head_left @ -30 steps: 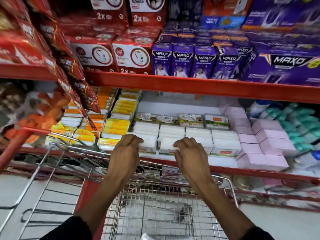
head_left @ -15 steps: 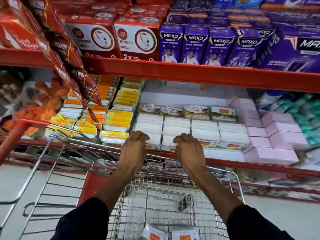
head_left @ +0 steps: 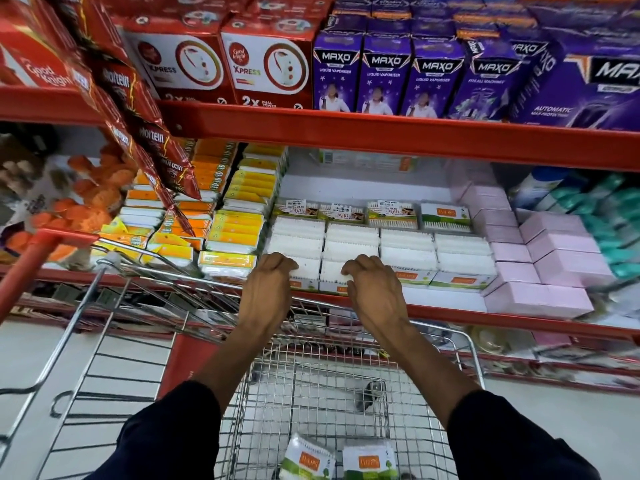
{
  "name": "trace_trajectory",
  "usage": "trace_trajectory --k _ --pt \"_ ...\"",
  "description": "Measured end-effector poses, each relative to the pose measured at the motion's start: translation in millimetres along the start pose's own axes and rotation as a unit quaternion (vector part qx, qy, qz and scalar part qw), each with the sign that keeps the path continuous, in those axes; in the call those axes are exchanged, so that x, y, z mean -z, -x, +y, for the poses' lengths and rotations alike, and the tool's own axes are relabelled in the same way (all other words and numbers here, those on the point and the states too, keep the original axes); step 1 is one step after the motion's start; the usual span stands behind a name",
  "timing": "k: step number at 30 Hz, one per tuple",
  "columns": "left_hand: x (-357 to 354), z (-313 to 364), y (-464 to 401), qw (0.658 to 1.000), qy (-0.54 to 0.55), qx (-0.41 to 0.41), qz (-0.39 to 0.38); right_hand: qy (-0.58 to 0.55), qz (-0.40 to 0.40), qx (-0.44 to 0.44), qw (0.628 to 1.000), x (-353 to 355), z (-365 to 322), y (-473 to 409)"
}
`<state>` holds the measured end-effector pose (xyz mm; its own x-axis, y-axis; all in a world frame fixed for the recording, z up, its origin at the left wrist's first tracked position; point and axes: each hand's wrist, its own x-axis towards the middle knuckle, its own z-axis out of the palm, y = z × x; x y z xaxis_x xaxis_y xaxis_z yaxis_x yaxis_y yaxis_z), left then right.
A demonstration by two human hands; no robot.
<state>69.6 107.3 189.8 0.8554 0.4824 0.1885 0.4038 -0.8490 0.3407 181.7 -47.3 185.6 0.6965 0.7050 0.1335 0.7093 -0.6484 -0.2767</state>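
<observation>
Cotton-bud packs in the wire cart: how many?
2. One white plastic cotton-bud pack with orange label lies on the silver wire cart floor at the picture's bottom edge, the second just right of it. Others may be hidden below the frame.

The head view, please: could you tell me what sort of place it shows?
Most likely a supermarket aisle: red shelves stocked with Maxo vaporiser boxes and rows of cotton-bud packs, and a wire shopping cart beneath them.

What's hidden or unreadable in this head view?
Head view only:
Grip of left hand and right hand on white packs: fingertips hidden by knuckles.
Both orange-label packs in cart: cut by bottom edge.
Far-right teal items: blurred.
Text on price stickers: too small.
</observation>
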Motion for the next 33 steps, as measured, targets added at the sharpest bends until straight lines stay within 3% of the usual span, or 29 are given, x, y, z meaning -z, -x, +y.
trace_trajectory --k 8,12,17,22,26,33 --pt "-1.1 -4.2 20.4 0.999 -0.041 -0.026 -0.011 -0.012 0.004 0.034 0.999 6.7 3.3 10.6" --pt "-20.2 -1.6 71.5 0.998 -0.042 -0.047 -0.024 -0.029 0.037 0.061 0.997 -1.8 16.2 59.6" --pt "-85.8 -9.2 153.3 0.986 -0.018 -0.077 -0.144 -0.02 -0.107 0.056 0.992 -64.5 44.0 147.4" --pt "-158.0 -24.3 216.3 0.945 0.014 -0.081 -0.315 -0.014 -0.33 0.022 0.944 -135.9 63.9 206.8" --pt "-209.9 -40.7 239.6 0.912 0.03 -0.096 -0.397 0.037 -0.391 0.02 0.919 -174.4 67.5 222.6" --pt "-250.5 -56.8 248.1 0.91 0.029 -0.106 -0.4 0.029 -0.402 0.006 0.915 -193.0 74.0 224.5"
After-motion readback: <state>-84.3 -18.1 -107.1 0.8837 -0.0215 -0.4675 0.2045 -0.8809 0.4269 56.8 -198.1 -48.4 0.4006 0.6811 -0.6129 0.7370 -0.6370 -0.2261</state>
